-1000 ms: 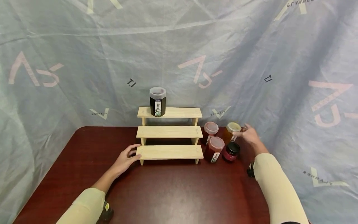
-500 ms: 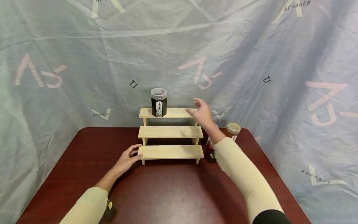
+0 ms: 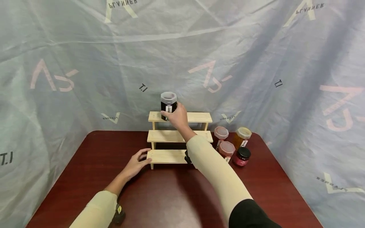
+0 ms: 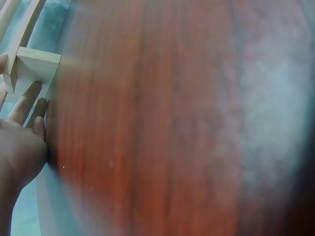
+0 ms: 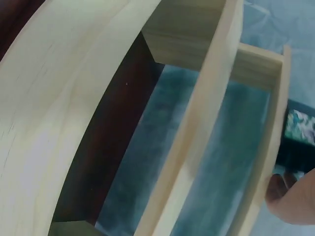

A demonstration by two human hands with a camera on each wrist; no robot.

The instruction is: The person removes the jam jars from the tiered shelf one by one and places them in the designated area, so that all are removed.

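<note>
A three-step wooden display rack point(image 3: 166, 136) stands at the back of the table. My left hand point(image 3: 136, 164) holds the left end of its lowest step, thumb at the front edge and index finger at the back corner. In the left wrist view, other fingers point(image 4: 25, 103) reach along the end support. On the top step, toward its left end, stands a dark hexagonal jar point(image 3: 168, 99) with a clear lid and a white label. My right hand point(image 3: 179, 117) grips it from the right, thumb across the front; the fingers behind are mostly hidden.
Right of the rack stand two red jars with pinkish lids, a rear one point(image 3: 221, 132) and a front one point(image 3: 227, 148). Beside them are an amber jar point(image 3: 242, 137) and a small black-lidded jar point(image 3: 242, 156). A grey printed cloth point(image 3: 128, 69) hangs behind the table point(image 3: 159, 202).
My right hand has swung left from beside the amber jar, over the rack, and now grips the dark jar. My left hand keeps its hold on the lowest step.
</note>
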